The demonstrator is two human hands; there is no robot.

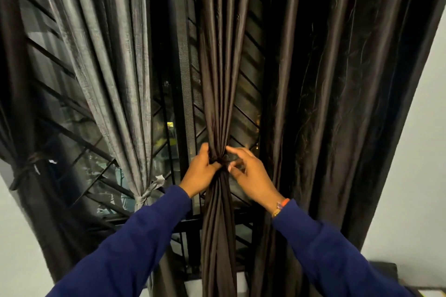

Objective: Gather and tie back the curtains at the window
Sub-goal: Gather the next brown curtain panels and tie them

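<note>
A dark brown curtain (220, 67) hangs in the middle of the window, gathered into a narrow bunch at its waist. My left hand (201, 171) grips that bunch from the left, fingers curled round the pinched point. My right hand (249, 173) is at the right side of the same point, thumb and fingers pinching something dark there; what it is I cannot make out. Left of it a grey curtain (115, 67) hangs tied with a grey band (147, 194). At the far left another dark curtain (17, 103) is tied with a dark band (29, 169).
A wide dark curtain (350, 103) hangs loose on the right, beside a pale wall (420, 164). Behind the curtains are a black window frame with a mesh screen (182, 67) and diagonal grille bars (79, 142). A dark object (386, 270) sits low at the right.
</note>
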